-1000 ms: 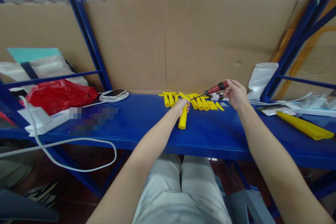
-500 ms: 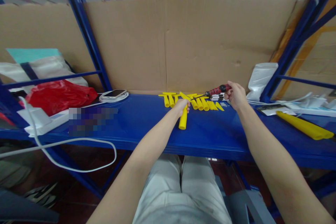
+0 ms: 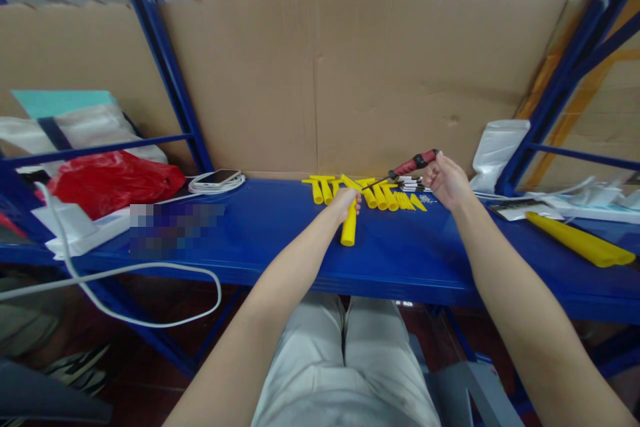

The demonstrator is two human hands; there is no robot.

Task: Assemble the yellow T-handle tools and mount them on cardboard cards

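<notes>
My left hand (image 3: 347, 203) is closed around a yellow T-shaped piece with a tube handle (image 3: 349, 232), tilted above the blue shelf. In my right hand (image 3: 445, 180) is a screwdriver (image 3: 413, 165) with a red and black handle, pinched near its butt end. Its thin shaft slopes down to the left, and the tip meets the yellow piece beside my left fingers; the exact contact is too small to make out. Behind my hands lie several yellow T-shaped pieces (image 3: 318, 195), more yellow tubes (image 3: 381, 198), small flat yellow wedges (image 3: 418, 202) and tiny pale metal bits (image 3: 427, 199).
Cardboard (image 3: 390, 80) walls off the back of the blue shelf (image 3: 280, 233). At left are a phone (image 3: 223, 177) on a coiled cable, a red plastic bag (image 3: 117, 180) and a power strip (image 3: 95, 240). A long yellow piece (image 3: 580, 240) and a plastic bag (image 3: 500, 150) lie at right.
The screwdriver handle has turned and tilted slightly more upward, and my right fingers have shifted around its end. My left hand and the yellow piece stay in place.
</notes>
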